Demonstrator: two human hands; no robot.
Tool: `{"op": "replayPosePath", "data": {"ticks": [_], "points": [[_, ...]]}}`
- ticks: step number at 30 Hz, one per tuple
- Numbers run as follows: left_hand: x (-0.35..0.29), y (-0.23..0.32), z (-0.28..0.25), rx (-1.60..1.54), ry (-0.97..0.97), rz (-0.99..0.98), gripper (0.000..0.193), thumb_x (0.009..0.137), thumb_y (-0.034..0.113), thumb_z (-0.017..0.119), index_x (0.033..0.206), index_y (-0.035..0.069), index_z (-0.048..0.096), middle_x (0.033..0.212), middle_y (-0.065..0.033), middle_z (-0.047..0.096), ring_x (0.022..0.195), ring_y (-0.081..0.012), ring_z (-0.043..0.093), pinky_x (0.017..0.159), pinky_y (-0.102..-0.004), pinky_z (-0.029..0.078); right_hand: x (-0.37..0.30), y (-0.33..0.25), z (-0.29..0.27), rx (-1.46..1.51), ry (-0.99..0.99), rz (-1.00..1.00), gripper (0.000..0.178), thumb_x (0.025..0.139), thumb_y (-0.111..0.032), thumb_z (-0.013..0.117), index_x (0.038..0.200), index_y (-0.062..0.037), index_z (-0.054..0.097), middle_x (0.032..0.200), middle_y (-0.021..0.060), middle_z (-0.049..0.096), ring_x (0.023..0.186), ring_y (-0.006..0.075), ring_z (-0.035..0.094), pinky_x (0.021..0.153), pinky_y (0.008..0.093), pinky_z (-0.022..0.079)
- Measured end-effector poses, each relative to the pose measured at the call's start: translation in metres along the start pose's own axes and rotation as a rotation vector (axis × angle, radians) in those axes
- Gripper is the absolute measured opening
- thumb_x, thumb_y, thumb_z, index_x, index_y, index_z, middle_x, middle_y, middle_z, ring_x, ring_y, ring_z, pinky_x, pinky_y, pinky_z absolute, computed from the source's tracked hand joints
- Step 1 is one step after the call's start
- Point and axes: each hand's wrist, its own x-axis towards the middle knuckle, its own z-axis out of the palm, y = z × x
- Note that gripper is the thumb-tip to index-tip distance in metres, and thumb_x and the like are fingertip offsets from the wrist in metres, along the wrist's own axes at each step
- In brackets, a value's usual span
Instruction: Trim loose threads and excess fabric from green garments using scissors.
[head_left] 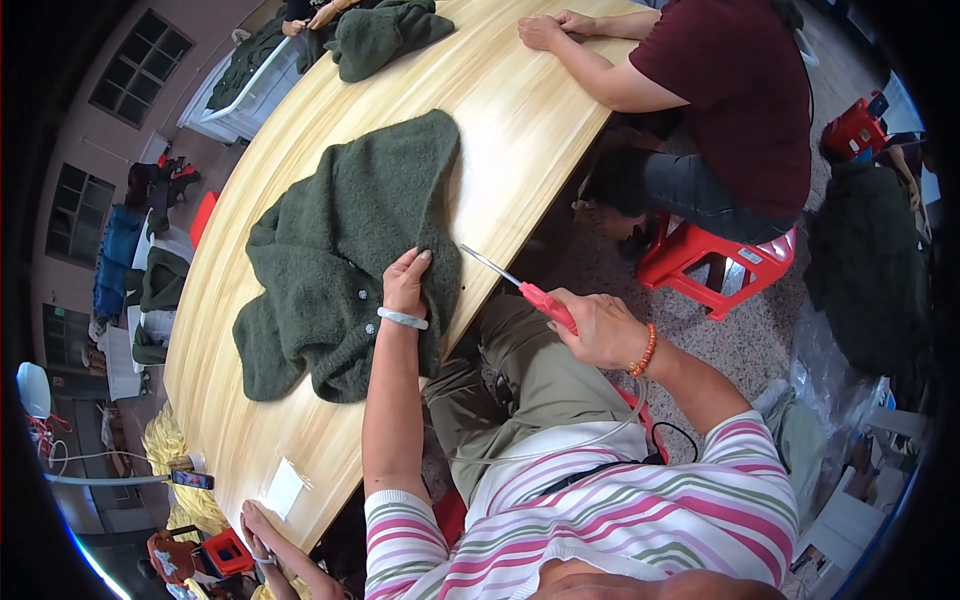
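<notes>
A dark green knitted cardigan lies bunched on the wooden table in front of me. Two shiny round buttons show on it beside my left wrist. With thumb and fingers pressed together, my left hand pinches the cardigan near its right edge. My right hand is wrapped round the red handle of a screwdriver-like tool. Its thin metal shaft points up and left, the tip close to the cardigan's edge by my left fingers. Whether the tip touches the wool I cannot tell.
Another dark green knit lies at the table's far end. A person in a maroon shirt sits at right on a red stool. Another person's hands rest near a white paper. A pale cord crosses my lap.
</notes>
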Motion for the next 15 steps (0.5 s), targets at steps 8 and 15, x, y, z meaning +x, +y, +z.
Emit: {"op": "replayPosePath", "data": {"ticks": [8,15], "points": [[0.002,-0.011,-0.011,-0.162,-0.063,-0.028,0.014,0.088,0.006,0.063,0.102,0.0,0.062,0.09,-0.0055,0.068,0.079,-0.014,0.064,0.074,-0.0272,0.051,0.019,-0.015,0.011,-0.151,-0.082,-0.017,0.027,0.086,-0.022,0.057,0.105,-0.0036,0.052,0.08,0.0253,0.064,0.079,0.0435,0.063,0.074,0.0526,0.049],[0.006,-0.016,-0.016,-0.156,-0.076,-0.049,0.015,0.088,0.006,0.063,0.101,0.0,0.06,0.092,-0.0045,0.067,0.082,-0.0133,0.063,0.076,-0.0268,0.05,0.021,-0.023,0.006,-0.137,-0.052,-0.009,0.026,0.086,-0.023,0.057,0.104,-0.0049,0.052,0.081,0.0246,0.065,0.081,0.0437,0.063,0.074,0.0537,0.048]]}}
